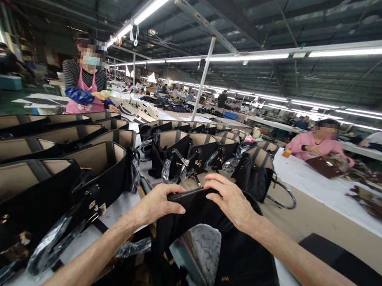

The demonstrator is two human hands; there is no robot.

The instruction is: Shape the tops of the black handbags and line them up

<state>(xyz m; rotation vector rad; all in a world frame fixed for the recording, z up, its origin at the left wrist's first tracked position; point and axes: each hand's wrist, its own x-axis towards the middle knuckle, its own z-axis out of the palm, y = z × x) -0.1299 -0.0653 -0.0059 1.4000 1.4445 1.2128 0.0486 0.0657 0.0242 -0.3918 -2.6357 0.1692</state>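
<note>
A black handbag (pixel 242 262) is in front of me at the lower middle, its upper edge raised toward the far side. My left hand (pixel 160 203) is closed on the left part of that edge, thumb on the near face and fingers behind it. Close by on the right, my right hand (pixel 229 200) is curled over the same edge. A grey, marbled-looking sheet (pixel 199 254) shows against the bag's near face; I cannot tell what it is. Plastic film (pixel 135 248) lies beside the bag, below my left wrist. The bag's lower part is dark and hard to make out.
Rows of open black handbags with beige linings (pixel 107 165) crowd the left. More bags (pixel 169 147) stand beyond my hands. A black panel (pixel 350 267) lies at right on the table (pixel 314 196). Co-workers sit or stand at far left (pixel 85 87) and right (pixel 320 146).
</note>
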